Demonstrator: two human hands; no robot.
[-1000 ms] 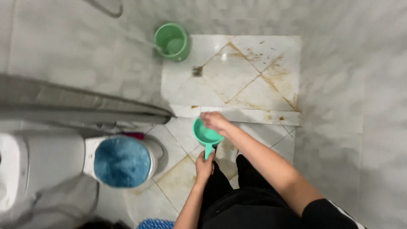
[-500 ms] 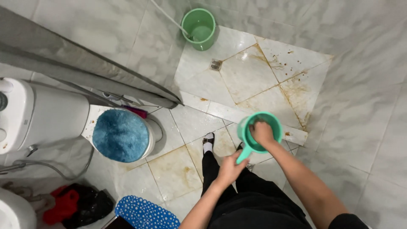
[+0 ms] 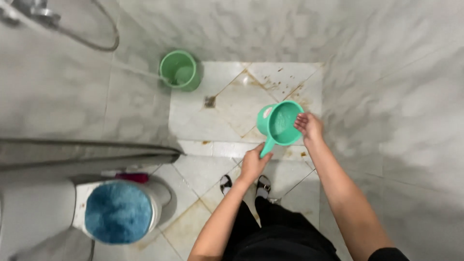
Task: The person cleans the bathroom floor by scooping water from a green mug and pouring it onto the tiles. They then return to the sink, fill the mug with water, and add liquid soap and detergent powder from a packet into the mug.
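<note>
Green scoop [image 3: 282, 123] between both hands, open tiled floor [image 3: 227, 101] beyond.

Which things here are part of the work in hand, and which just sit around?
In hand:
- green scoop, handle gripped by left hand, rim touched by right hand

Sitting around:
- green bucket
- toilet with blue lid cover
- floor drain

Teal-green water scoop [image 3: 282, 123], same green for handle. Lighter green bucket [image 3: 179, 70] near wall. Floor tiles [image 3: 227, 106] white-cream, with diagonal lines and brown rust-like stains. Walls [image 3: 386, 72] grey-white, marbled pattern. Toilet lid cover [image 3: 118, 211] blue and fluffy, toilet body white. Black trousers [image 3: 280, 232]; sandals [image 3: 263, 186] black and white. Small magenta thing [image 3: 131, 177] beside toilet.
</note>
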